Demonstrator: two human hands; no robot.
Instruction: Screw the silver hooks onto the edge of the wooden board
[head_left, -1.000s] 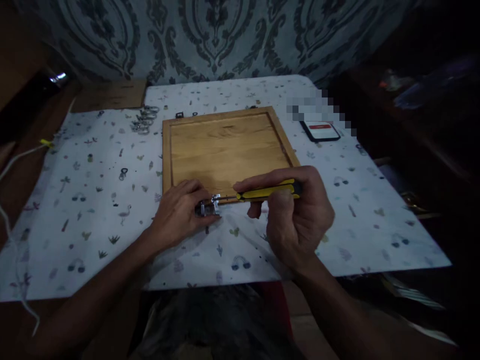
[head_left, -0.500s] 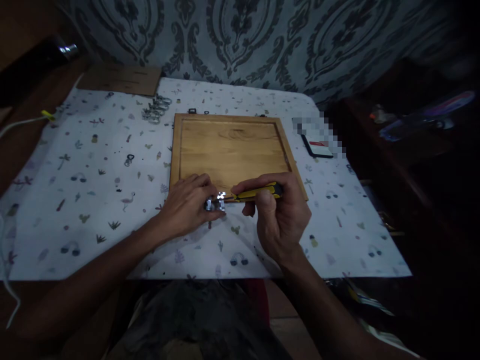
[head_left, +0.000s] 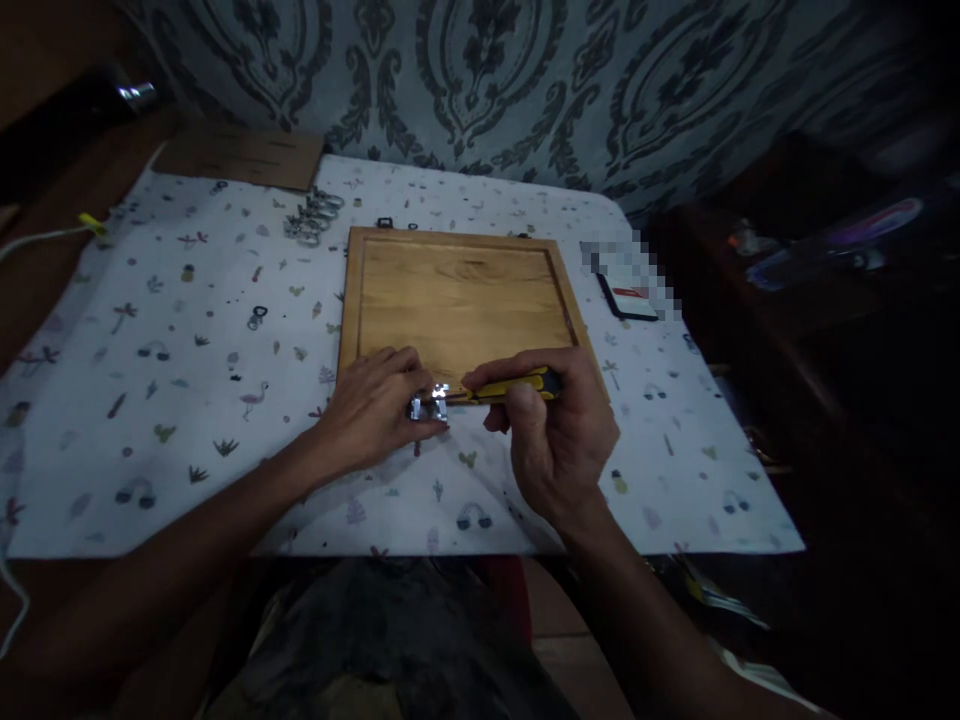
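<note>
A framed wooden panel point(head_left: 465, 310) lies flat on the patterned cloth. At its near edge, my left hand point(head_left: 379, 405) grips a small shiny metal clasp point(head_left: 431, 408) between thumb and fingers. My right hand point(head_left: 566, 430) is wrapped round a yellow and black screwdriver point(head_left: 517, 387), held nearly level and pointing left. The screwdriver's tip reaches the clasp; whether it sits in a screw is too small to tell. Two small dark fittings, one a metal loop point(head_left: 385, 223), are at the panel's far edge.
Several metal clasps point(head_left: 311, 220) lie in a pile left of the panel, near a cardboard piece point(head_left: 240, 158). A small ring fitting point(head_left: 257, 318) lies on the cloth. A phone point(head_left: 628, 298) rests to the right. A white cable point(head_left: 45, 240) runs along the left edge.
The view has shifted slightly. Both hands keep nearly the same place, with the screwdriver still at the clasp.
</note>
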